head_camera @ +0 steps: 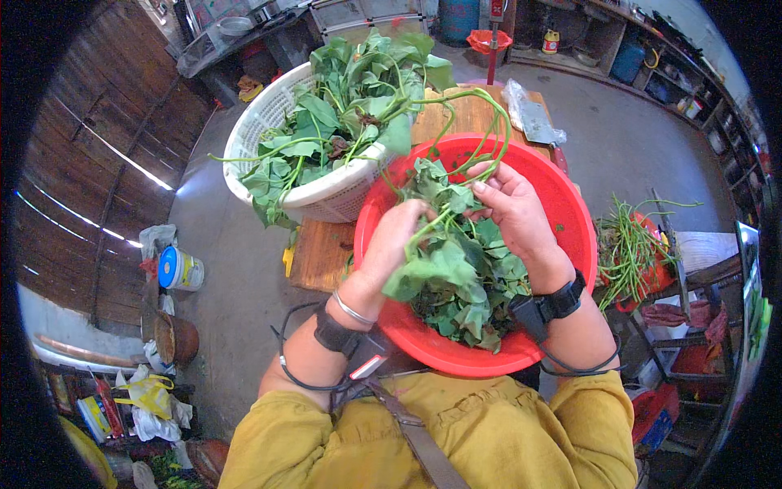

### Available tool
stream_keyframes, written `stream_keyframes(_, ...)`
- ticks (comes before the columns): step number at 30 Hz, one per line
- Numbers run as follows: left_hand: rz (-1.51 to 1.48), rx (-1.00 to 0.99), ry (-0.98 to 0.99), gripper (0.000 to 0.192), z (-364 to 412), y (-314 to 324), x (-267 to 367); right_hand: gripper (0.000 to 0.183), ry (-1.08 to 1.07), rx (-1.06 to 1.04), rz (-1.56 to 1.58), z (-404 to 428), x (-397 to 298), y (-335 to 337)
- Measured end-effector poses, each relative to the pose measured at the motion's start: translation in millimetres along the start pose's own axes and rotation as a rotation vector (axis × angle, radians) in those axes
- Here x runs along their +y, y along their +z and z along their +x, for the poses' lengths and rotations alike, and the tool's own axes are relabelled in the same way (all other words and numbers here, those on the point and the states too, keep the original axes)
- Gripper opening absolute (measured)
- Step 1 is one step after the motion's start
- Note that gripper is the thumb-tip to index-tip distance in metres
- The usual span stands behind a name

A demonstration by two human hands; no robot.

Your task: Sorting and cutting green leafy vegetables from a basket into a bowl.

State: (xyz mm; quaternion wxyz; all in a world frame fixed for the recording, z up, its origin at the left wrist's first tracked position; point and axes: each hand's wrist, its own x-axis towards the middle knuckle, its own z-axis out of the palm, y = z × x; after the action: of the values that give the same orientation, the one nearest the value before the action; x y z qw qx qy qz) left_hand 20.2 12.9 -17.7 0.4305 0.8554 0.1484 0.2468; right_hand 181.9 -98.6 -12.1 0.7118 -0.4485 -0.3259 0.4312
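Over a large red plastic basin (568,202), my left hand (400,229) is closed around a leafy green vine stem (421,232); its fingertips are partly hidden by leaves. My right hand (510,205) pinches a green stem of the same bunch between thumb and fingers. Long stems loop up from there toward the white basket. Loose green leaves (470,305) are heaped inside the basin beneath both hands. To the upper left, a white plastic mesh basket (263,116) overflows with leafy vines (366,91), some hanging over its rim.
Basket and basin rest on a wooden table (321,257). A cleaver (537,122) lies by a clear plastic bag (515,95) at its far right. Stripped green stems (635,250) are piled at right. A blue-lidded bucket (181,269) stands on the floor at left.
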Motion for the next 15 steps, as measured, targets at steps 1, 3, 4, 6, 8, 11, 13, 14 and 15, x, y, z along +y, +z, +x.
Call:
stream_keyframes(1,-0.57,0.066,-0.483,0.02,4,1,2,0.019,-0.043,0.026,-0.009,-1,-2,1)
stream_keyframes(3,-0.294,-0.043,-0.382,0.025,3,-8,-7,0.018,-0.087,0.055,-0.019,-3,-5,1)
stream_keyframes(4,-0.294,-0.046,-0.381,0.025,3,-9,-2,0.018,-0.097,0.051,-0.041,-3,-5,0)
stream_keyframes(6,-0.356,-0.325,-0.542,0.03,0,-14,13,0.017,-0.107,0.048,-0.06,-3,-6,1)
stream_keyframes(8,-0.45,-0.306,-0.543,0.032,-9,-11,6,0.017,-0.085,0.031,-0.08,-1,-7,3)
stream_keyframes(11,-0.523,-0.309,-0.535,0.032,-11,-13,5,0.018,-0.071,0.017,-0.09,-1,-6,3)
stream_keyframes(13,-0.564,-0.424,-0.617,0.032,-11,-15,8,0.018,-0.073,-0.007,-0.094,-1,-2,-1)
stream_keyframes(14,-0.581,-0.444,-0.603,0.029,-10,-14,12,0.018,-0.075,-0.031,-0.097,-1,0,-2)
stream_keyframes(15,-0.581,-0.442,-0.602,0.029,-11,-12,10,0.018,-0.076,-0.033,-0.098,0,0,-2)
